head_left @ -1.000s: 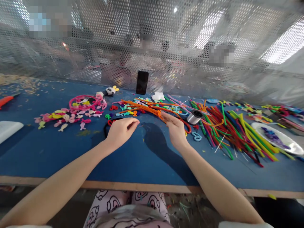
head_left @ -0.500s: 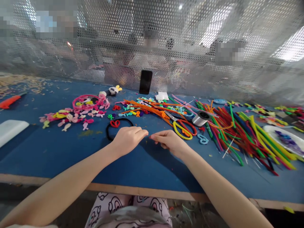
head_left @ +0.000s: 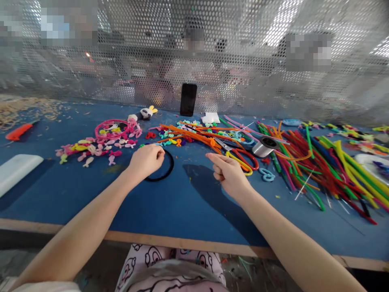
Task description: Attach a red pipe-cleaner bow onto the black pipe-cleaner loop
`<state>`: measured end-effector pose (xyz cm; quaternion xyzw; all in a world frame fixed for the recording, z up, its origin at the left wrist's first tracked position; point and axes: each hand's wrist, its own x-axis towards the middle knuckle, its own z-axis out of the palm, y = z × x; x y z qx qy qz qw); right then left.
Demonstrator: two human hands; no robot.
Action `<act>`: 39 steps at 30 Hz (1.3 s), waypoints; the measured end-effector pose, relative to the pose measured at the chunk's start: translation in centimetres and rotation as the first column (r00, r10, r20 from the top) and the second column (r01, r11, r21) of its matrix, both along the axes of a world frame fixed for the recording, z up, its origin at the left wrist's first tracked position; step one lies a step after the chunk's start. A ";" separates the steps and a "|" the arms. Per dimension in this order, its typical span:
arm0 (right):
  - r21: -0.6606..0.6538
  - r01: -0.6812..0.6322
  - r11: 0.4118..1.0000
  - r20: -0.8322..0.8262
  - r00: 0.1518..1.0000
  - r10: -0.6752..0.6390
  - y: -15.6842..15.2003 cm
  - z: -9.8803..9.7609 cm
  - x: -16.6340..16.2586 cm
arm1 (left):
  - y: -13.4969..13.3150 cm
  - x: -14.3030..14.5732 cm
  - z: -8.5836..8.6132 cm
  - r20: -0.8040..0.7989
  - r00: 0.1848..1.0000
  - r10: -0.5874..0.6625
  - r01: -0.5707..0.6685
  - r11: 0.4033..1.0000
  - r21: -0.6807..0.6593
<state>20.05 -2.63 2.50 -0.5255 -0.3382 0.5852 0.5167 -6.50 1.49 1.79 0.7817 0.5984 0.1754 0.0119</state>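
My left hand (head_left: pixel 147 160) is closed, fingers curled in, above the left part of a fuzzy black ring (head_left: pixel 170 167) on the table. Whether it touches the ring or grips anything is hidden. To its right, my right hand (head_left: pixel 228 170) is pinched, thumb against index finger, over the bare blue surface; anything between those fingertips is too small to make out. Close behind the right hand lie scissors with yellow and red handles (head_left: pixel 254 162) and orange pipe cleaners (head_left: pixel 197 136). A light blue twisted loop (head_left: pixel 266 174) rests to the right.
A wire spool (head_left: pixel 263 147) and a heap of coloured pipe cleaners (head_left: pixel 306 162) lie right. Small pink and yellow twisted pieces (head_left: pixel 91 148) lie left, near a white block (head_left: pixel 20 170). A phone (head_left: pixel 188 99) leans on the perforated metal screen (head_left: pixel 121 77); people are behind it.
My hands, nearly fingertip to fingertip before, have moved apart. The left went left over the black ring and now covers the red heart seen there; the right moved slightly right and up.
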 end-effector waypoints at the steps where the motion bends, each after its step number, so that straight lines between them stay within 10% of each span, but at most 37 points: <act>1: -0.006 -0.012 1.000 -0.003 1.000 0.012 -0.1 -0.1 -0.1 | -0.2 0.5 -0.4 0.016 0.999 -0.029 0.030 0.999 -0.026; 11: 0.001 -0.059 0.998 -0.021 0.998 0.059 -0.2 -0.3 -0.4 | -2.0 3.6 -2.0 0.109 0.993 0.042 -0.045 0.999 0.024; 20: 0.051 -0.055 0.997 -0.085 0.995 0.059 -0.3 -0.3 -0.5 | -1.9 2.6 0.3 0.408 0.906 0.110 -0.102 0.994 -0.040; 29: 0.096 -0.035 0.995 -0.125 0.991 0.047 -0.4 -0.4 -0.3 | -2.2 3.5 0.8 0.928 0.367 0.057 0.139 0.984 -0.115; 39: 0.138 -0.030 0.990 -0.151 0.987 0.051 -0.4 -0.4 -0.4 | -0.6 2.3 2.2 0.996 -0.086 -0.032 0.218 0.975 0.050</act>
